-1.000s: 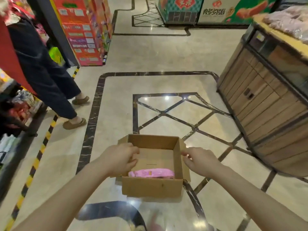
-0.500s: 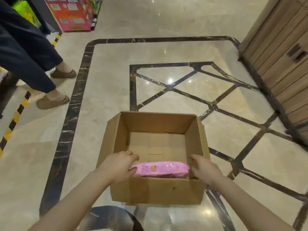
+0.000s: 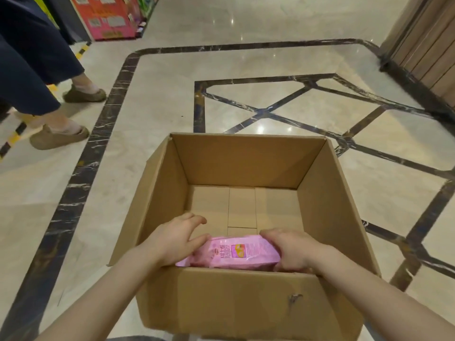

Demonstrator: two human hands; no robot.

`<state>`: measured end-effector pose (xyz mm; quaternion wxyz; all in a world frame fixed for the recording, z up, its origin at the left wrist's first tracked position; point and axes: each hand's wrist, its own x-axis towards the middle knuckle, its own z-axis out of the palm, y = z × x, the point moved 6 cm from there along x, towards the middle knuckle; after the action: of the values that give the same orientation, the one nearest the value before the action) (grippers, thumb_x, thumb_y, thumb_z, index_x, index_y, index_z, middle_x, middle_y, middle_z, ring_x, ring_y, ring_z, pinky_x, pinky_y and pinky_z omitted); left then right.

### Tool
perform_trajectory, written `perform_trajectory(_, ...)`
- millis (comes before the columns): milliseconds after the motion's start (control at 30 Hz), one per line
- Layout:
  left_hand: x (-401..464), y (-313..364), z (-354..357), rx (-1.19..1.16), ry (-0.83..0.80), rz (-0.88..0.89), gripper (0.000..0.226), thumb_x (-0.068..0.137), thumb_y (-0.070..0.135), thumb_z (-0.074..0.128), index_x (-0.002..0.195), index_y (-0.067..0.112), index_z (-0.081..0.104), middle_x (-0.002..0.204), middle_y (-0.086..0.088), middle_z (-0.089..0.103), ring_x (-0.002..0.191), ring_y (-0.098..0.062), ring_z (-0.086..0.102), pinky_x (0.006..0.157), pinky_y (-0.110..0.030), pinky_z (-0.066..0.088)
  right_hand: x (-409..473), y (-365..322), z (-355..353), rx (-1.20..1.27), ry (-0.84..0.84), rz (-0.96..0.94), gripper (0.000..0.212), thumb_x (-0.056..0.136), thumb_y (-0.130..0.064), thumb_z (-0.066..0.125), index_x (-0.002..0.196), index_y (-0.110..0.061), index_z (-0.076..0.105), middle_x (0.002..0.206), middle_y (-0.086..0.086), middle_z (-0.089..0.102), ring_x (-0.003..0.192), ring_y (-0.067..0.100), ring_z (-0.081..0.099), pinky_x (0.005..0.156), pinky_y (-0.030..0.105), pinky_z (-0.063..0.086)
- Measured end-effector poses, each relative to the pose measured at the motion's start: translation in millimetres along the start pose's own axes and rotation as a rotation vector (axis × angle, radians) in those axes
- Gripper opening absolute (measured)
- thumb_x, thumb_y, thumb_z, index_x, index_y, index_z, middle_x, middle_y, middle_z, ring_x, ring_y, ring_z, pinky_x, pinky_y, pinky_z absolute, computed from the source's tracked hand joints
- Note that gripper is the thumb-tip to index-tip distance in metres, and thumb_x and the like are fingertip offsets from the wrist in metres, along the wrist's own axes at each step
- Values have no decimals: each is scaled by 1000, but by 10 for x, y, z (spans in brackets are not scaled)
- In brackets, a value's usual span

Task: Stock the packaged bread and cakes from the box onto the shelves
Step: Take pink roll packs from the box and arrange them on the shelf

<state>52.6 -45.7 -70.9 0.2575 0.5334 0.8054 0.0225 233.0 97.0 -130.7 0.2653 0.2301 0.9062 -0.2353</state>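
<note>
An open cardboard box (image 3: 246, 163) stands on the marble floor right below me. A pink bread package (image 3: 236, 253) lies inside against the box's near wall. My left hand (image 3: 174, 239) is in the box at the package's left end, thumb touching it and fingers spread above it. My right hand (image 3: 290, 249) curls round the package's right end. The remainder of the box bottom is bare cardboard.
Another person in dark trousers and brown shoes (image 3: 57, 136) stands at the left. A red product display (image 3: 105, 18) is at the far left, a wooden counter (image 3: 428, 52) at the far right. Yellow-black floor tape (image 3: 14, 136) runs along the left.
I have leaned down closer to the box. Both hands moved from the box's rim down inside onto the ends of the pink package.
</note>
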Motion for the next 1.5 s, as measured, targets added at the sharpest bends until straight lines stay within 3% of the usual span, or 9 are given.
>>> perform_trajectory(233,-48,-123,12,-72,-20,-32,58,89,59,42,135,24,44,136,6,46,121,-13,47,98,-34,41,41,-28,-100,35,160,-7,27,81,-27,53,108,-30,56,110,-4,65,105,23,57,69,28,35)
perform_trajectory(367,-88,-189,-24,-208,-32,-46,121,46,99,22,140,24,36,140,5,39,122,-11,46,102,-35,40,2,-39,-192,79,194,-23,24,82,-28,55,105,-32,60,106,-9,67,102,18,58,65,25,31)
perform_trajectory(633,-97,-173,-146,-495,38,-82,129,55,61,79,150,30,-3,156,8,9,140,-11,24,111,-28,26,-283,159,-497,466,247,-71,40,73,-18,71,94,-51,67,95,-23,71,92,-1,65,85,34,52)
perform_trajectory(767,-28,-139,-88,-713,40,-46,138,40,62,86,143,48,-5,152,7,29,136,-9,34,113,-34,31,-402,17,-682,626,263,-132,35,76,-6,74,102,-30,71,88,-15,74,79,-2,66,72,28,55)
perform_trajectory(900,-15,-132,-172,-919,185,4,100,43,50,91,125,36,37,118,0,62,112,-19,60,93,-47,51,-397,-122,-751,690,235,-154,33,79,2,70,102,-22,69,67,-18,70,54,-7,61,47,11,46)
perform_trajectory(1033,-103,-145,-362,-991,318,-1,66,51,19,93,105,19,55,102,-3,70,97,-17,67,86,-43,55,-260,-130,-706,640,283,-153,49,74,-9,78,117,-24,62,106,-14,68,97,6,65,85,23,52)
perform_trajectory(1167,-226,-172,-543,-970,498,-16,58,54,1,89,98,20,55,85,6,70,80,6,65,68,-10,50,-113,-100,-739,670,326,-141,81,65,-30,84,134,-25,42,130,-9,53,114,4,55,85,11,48)
perform_trajectory(1333,-383,-422,-729,-934,733,-99,62,52,4,89,95,30,53,93,12,64,80,13,61,67,-5,46,48,218,-635,585,407,22,129,46,-64,80,148,-16,16,144,-8,32,131,7,32,110,25,25)
perform_trajectory(1500,-465,-515,-808,-905,802,-117,65,50,13,93,99,30,54,93,14,64,84,9,62,68,-7,48,249,347,27,342,-48,173,136,46,-56,82,149,-8,8,156,8,17,141,20,22,109,21,20)
